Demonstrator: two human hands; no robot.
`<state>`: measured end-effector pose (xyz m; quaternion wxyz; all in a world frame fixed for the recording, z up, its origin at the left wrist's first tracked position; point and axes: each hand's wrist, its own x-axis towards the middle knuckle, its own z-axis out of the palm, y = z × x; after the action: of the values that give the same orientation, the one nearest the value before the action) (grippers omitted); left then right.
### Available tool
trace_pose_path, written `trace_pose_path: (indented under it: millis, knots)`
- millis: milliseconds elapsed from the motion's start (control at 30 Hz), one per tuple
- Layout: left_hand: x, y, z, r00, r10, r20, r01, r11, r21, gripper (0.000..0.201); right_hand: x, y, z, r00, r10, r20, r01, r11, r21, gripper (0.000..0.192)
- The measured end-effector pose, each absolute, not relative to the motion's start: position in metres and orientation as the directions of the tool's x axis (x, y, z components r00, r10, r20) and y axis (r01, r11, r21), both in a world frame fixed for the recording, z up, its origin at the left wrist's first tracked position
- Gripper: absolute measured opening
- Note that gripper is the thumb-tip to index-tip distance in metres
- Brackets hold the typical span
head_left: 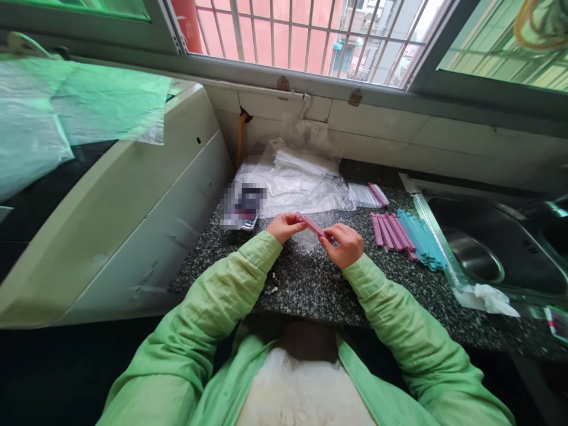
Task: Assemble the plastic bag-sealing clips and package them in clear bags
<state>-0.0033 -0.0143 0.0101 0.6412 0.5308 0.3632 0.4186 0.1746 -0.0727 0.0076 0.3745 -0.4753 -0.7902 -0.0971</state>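
Your left hand (286,226) pinches one end of a slim pink clip stick (313,225) and your right hand (345,244) pinches the other, holding it just above the speckled worktop (310,284), a clear bag (306,239) directly beneath. The stick looks light, stiff and smooth plastic, so grip it at the ends, where your fingers close now. Right of your right hand lie pink sticks (390,231), then teal sticks (419,239).
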Motion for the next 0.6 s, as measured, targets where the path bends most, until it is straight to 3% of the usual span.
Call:
trace_pose_path:
  millis: [600]
  knots:
    - [-0.0062, -0.0150, 0.0188, 0.270, 0.962, -0.035, -0.169, 0.083, 0.982, 0.035, 0.1781, -0.0733, 0.0137, -0.140, 0.634, 0.761, 0.736, 0.580, -0.348, 0.009]
